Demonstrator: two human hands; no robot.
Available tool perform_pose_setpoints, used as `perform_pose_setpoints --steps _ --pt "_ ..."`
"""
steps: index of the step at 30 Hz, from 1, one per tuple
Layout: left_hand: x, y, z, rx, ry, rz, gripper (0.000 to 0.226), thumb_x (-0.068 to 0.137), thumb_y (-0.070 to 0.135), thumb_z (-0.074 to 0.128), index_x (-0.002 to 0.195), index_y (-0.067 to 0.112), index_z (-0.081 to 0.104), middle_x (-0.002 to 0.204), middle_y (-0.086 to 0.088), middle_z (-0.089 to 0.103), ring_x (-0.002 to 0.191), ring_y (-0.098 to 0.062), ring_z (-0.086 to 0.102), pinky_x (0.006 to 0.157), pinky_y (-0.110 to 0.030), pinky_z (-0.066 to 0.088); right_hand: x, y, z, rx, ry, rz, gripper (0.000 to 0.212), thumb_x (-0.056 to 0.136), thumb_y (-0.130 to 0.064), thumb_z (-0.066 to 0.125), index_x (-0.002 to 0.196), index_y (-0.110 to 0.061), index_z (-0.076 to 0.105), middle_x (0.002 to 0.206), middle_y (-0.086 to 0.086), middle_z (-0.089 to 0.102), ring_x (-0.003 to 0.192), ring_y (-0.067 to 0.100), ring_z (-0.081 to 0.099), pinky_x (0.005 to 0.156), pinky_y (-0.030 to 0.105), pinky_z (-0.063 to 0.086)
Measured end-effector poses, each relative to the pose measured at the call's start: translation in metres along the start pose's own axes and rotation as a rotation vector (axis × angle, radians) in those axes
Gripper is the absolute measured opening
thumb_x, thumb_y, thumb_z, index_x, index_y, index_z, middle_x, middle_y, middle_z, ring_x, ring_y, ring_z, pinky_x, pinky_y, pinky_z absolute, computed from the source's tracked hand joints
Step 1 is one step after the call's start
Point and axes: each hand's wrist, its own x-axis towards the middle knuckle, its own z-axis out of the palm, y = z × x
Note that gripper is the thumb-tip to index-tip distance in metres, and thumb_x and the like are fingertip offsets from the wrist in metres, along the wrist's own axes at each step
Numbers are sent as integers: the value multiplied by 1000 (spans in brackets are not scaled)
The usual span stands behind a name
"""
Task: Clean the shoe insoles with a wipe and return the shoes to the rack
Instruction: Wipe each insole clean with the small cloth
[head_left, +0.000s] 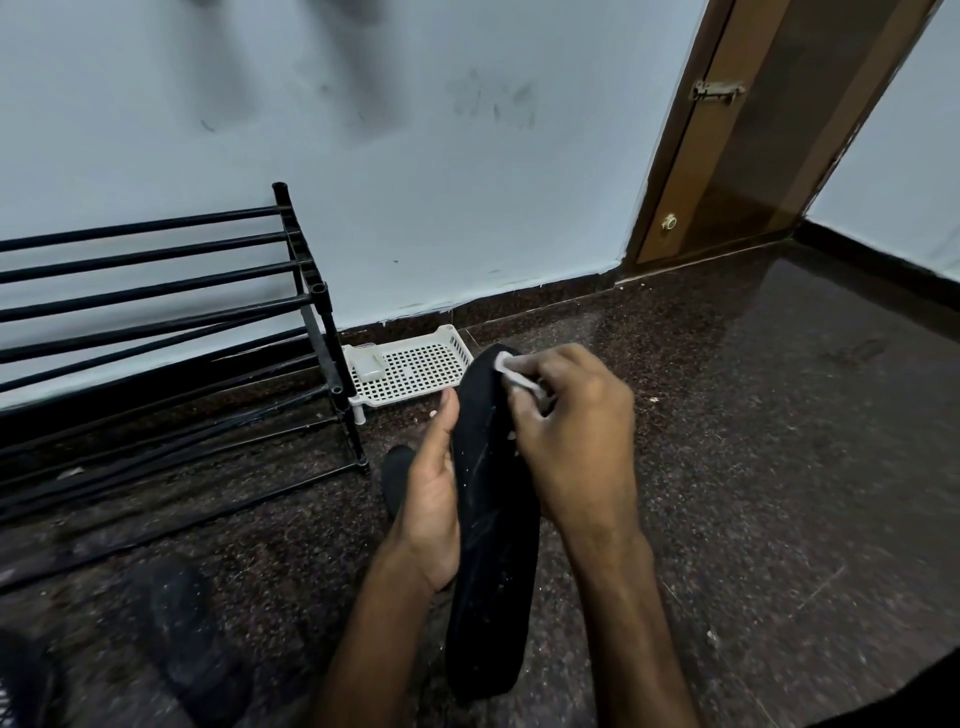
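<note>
Black insole (493, 545) held lengthwise mid-frame, white wipe (506, 365) on its 12 o'clock tip, pinched by the curled right hand (571, 431), left hand (428, 512) gripping its 9 o'clock edge, second insole (397, 480) on the floor behind, white basket (415, 371) at 11, rack (156, 312) at 9.

The dark speckled stone floor (727, 467) carries a black rack (156, 306) at 9 o'clock. A white perforated tray (415, 374) sits just beside the rack's 3 o'clock leg, a flat black piece (397, 478) lies at the tray's 6 o'clock, and a blurred dark shoe (176, 623) lies at 7 o'clock.
</note>
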Motion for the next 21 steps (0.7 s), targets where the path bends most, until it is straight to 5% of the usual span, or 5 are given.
perform_pose_setpoints --steps 4,10,14,17,21 --pt "0 3 -8 -7 15 17 61 95 62 41 109 13 74 104 -9 71 104 -23 65 99 -35 45 -7 -2 5 43 -220 -109 21 86 -9 74 106 -12 76 99 -5 66 84 2 61 80 6 47" --pt "5 -4 -8 73 14 -32 67 94 67 40 123 14 68 112 -9 70 104 -25 61 89 -39 51 0 10 -4 -58 -3 64 22 87 -10 71 109 -12 75 103 -4 65 87 3 59 83 4 45" --pt "4 -5 -7 -13 13 -14 60 96 61 40 111 14 74 106 -8 72 107 -22 64 98 -33 46 -4 -5 1 40 -204 -80 21 87 -7 71 107 -10 75 102 -3 65 86 2 59 82 -2 41" --pt "4 -4 -12 33 12 -3 63 95 64 39 110 15 75 104 -8 73 101 -22 66 93 -35 48 -7 2 -6 -9 -231 -22 21 86 -9 72 106 -12 76 101 -5 65 86 3 59 84 6 46" --pt "5 -6 -8 69 1 -13 66 93 65 43 124 12 68 113 -11 69 103 -27 58 89 -40 48 0 10 -17 -86 -65 140 22 88 -12 71 109 -15 74 107 -7 62 91 3 59 92 16 50"
